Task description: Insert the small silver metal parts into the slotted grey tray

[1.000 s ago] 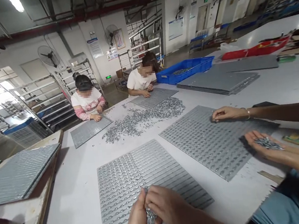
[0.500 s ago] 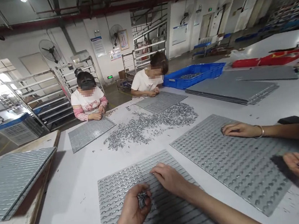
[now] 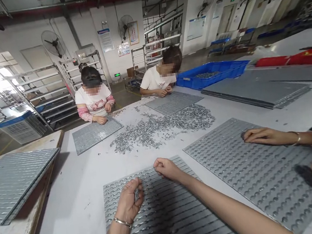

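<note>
A grey grooved tray (image 3: pixel 169 221) lies on the white table in front of me, its rows partly filled with small metal pins. My left hand (image 3: pixel 129 203) rests over the tray's near left part, curled round a bunch of the metal pins (image 3: pixel 136 193). My right hand (image 3: pixel 165 167) is at the tray's far edge, fingers pinched together and touching a row; what it pinches is too small to see.
A loose heap of pins (image 3: pixel 162 125) lies mid-table. To my right a co-worker's hands (image 3: pixel 263 136) work on a second tray (image 3: pixel 254 173). Two people sit across at their own trays. Stacked trays (image 3: pixel 13 184) rest on a wooden stand at left; a blue bin (image 3: pixel 213 74) stands far right.
My hands came apart: the right hand left the left hand's pile and reached out to the tray's far edge. The view tilted down toward the table.
</note>
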### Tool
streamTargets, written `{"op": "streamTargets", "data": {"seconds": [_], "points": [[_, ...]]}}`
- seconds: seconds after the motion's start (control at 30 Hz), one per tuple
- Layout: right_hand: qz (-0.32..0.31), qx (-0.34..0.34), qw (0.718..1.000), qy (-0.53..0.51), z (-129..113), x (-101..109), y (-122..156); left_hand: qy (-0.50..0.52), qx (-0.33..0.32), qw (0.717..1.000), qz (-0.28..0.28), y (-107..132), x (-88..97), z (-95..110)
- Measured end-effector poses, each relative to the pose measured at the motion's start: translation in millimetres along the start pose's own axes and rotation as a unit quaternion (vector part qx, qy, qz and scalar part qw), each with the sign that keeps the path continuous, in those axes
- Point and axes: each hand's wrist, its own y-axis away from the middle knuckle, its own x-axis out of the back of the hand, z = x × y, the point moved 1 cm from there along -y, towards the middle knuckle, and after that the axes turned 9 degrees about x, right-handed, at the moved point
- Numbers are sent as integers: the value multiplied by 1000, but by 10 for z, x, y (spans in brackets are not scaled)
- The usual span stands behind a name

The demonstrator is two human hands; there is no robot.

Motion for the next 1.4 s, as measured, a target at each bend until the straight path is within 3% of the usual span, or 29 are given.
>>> {"op": "streamTargets", "data": {"seconds": [0.2, 0.43, 0.6, 0.93, 1.13, 1.4], "points": [[-15, -28, 999, -38, 50, -202, -227, 38, 9, 999, 1, -16, 24, -11], [-38, 9, 998, 56, -49, -163, -285, 52, -3, 998, -36, -148, 68, -33], [-32, -2, 993, 116, -100, -165, -307, 62, 18, 997, -38, -242, 66, -47], [-25, -3, 992, 124, -76, -204, -308, 61, 28, 997, -47, -313, 21, -67], [1, 22, 998, 61, -129, -152, -245, 54, 27, 997, -44, -312, -11, -70], [-16, 130, 983, -131, -327, -149, 288, 44, 31, 998, -37, -344, -96, -163]]}}
